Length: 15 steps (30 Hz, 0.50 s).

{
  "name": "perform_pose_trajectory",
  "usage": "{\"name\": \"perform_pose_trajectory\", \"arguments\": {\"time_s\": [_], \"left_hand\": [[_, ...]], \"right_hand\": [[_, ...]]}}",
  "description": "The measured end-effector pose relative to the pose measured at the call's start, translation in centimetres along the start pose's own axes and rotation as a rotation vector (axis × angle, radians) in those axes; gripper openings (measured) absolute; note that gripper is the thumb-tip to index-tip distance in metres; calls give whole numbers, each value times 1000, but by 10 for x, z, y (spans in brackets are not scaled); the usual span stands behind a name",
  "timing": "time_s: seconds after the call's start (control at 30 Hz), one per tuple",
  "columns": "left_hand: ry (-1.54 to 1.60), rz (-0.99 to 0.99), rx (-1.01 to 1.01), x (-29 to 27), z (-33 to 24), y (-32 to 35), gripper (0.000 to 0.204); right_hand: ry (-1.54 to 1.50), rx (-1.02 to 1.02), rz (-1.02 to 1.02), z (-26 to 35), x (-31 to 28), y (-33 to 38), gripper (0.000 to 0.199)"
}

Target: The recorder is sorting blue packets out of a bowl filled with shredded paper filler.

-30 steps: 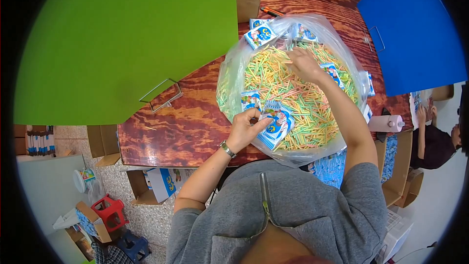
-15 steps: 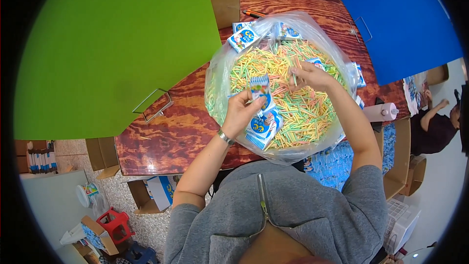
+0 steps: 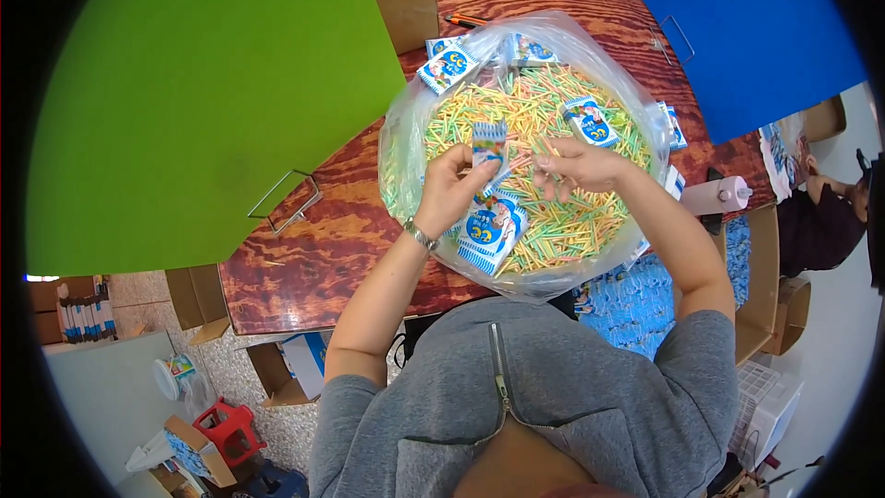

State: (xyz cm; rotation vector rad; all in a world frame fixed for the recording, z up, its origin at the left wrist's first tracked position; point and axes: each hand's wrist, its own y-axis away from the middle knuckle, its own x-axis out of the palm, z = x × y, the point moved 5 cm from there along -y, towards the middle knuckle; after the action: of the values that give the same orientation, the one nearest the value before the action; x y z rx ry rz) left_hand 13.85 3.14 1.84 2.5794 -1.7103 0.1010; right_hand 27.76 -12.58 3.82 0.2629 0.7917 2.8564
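Your left hand (image 3: 449,186) pinches a small blue-and-white packet (image 3: 489,144) upright above the clear plastic bag (image 3: 398,152) heaped with thin coloured sticks (image 3: 544,111), while your right hand (image 3: 576,166) hovers just beside it, fingers curled around what looks like a few sticks, though they are too fine to count or confirm. The packet's long axis runs roughly away from you, its upper end pointing toward the far side of the bag; it sits between your two hands, held by the left and a short reach from the right fingertips. Whether that upper end is open cannot be made out. The hands are close together but not touching. Below your left hand a bundle of similar packets (image 3: 491,231) rests on the sticks near the bag's near rim, and more packets (image 3: 449,65) lie along the far rim. The bag stands on a dark red wood-grain table (image 3: 304,258), flanked by a green panel (image 3: 203,101) and a blue panel (image 3: 756,28); the bag's near edge is hidden behind your arms.
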Motion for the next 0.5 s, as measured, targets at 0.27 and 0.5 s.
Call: {"name": "perform_pose_trajectory", "arguments": {"time_s": [0.27,0.5], "left_hand": [[-581,-302,294,-10,-23,29,25],[-679,-336,401,-11,-33,36,20]], "right_hand": [[871,-175,105,100,31,22,30],[1150,-19,189,122,54,6,28]]}}
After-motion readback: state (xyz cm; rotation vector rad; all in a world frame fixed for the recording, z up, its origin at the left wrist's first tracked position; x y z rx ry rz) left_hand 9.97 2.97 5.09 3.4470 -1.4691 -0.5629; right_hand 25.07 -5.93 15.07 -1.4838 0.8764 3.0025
